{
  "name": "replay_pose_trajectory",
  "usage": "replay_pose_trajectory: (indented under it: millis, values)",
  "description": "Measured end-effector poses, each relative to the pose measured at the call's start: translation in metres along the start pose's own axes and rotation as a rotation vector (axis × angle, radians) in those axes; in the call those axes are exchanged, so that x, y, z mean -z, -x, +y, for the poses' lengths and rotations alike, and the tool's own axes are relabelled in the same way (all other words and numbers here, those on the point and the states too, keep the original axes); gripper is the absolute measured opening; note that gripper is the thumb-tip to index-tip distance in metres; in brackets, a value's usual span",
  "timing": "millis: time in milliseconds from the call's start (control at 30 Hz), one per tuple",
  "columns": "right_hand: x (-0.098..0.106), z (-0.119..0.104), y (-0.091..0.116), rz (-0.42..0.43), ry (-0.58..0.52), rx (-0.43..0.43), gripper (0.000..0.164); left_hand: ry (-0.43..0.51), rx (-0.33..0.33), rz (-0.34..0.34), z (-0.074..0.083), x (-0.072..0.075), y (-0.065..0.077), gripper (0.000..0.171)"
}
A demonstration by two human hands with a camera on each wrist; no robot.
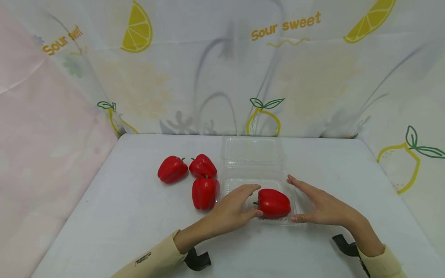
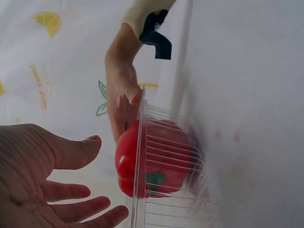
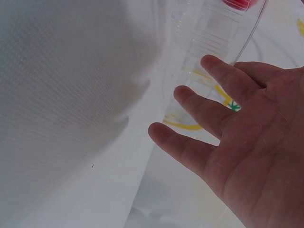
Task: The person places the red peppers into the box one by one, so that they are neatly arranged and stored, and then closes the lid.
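Observation:
A red bell pepper (image 1: pixel 274 204) lies on its side in the base of a clear plastic clamshell box (image 1: pixel 240 184), its stem towards the left. My left hand (image 1: pixel 232 210) reaches over the box's left side, thumb and fingers spread around the pepper's stem end. On the other side, my right hand (image 1: pixel 323 205) stands at the box's right edge with its fingers apart. Seen from the left wrist, the pepper (image 2: pixel 166 159) shows through the ribbed wall, and the left hand (image 2: pixel 52 175) has relaxed fingers. Straight fingers show on the right hand (image 3: pixel 247 128) in the right wrist view.
The box's clear lid (image 1: pixel 253 151) lies folded back behind the base. Left of the box are three more red bell peppers, one at the far left (image 1: pixel 172 170), one behind (image 1: pixel 203 166) and one close against the box (image 1: pixel 204 194). A printed cloth (image 1: pixel 208 69) hangs behind the white table (image 1: pixel 121 216).

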State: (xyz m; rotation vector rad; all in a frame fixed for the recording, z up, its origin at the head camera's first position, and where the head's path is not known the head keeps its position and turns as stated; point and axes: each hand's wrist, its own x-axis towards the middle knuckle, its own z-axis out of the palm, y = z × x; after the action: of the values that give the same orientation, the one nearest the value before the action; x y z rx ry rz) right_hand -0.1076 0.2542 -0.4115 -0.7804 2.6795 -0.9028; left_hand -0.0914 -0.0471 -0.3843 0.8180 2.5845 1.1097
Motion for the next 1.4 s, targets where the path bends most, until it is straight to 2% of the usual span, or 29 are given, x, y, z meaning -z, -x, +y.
replay_pose_trajectory:
  millis: [133,333,533,667,967,1167,1400]
  values:
    - [0.000,0.000,0.000,-0.001,0.005,-0.008,0.105,0.006,0.001,0.013,-0.001,0.007,0.005,0.068]
    - [-0.001,0.000,0.000,-0.007,0.001,-0.020,0.106,0.004,-0.043,0.061,-0.006,0.018,0.011,0.066]
    - [0.000,0.001,0.000,-0.003,0.000,-0.004,0.105,0.025,-0.078,0.112,-0.015,0.024,0.018,0.061]
    - [0.000,0.001,0.000,0.002,0.009,0.005,0.105,0.029,-0.078,0.140,-0.019,0.028,0.022,0.058]
    - [-0.001,0.002,0.000,0.003,0.010,0.004,0.105,-0.030,-0.091,0.242,-0.035,0.042,0.029,0.053]
    - [-0.001,0.002,0.000,0.002,0.013,0.006,0.105,-0.035,-0.143,0.280,-0.047,0.050,0.033,0.046]
    - [-0.002,0.002,0.000,-0.003,0.012,-0.006,0.106,-0.054,-0.124,0.317,-0.059,0.055,0.040,0.046]
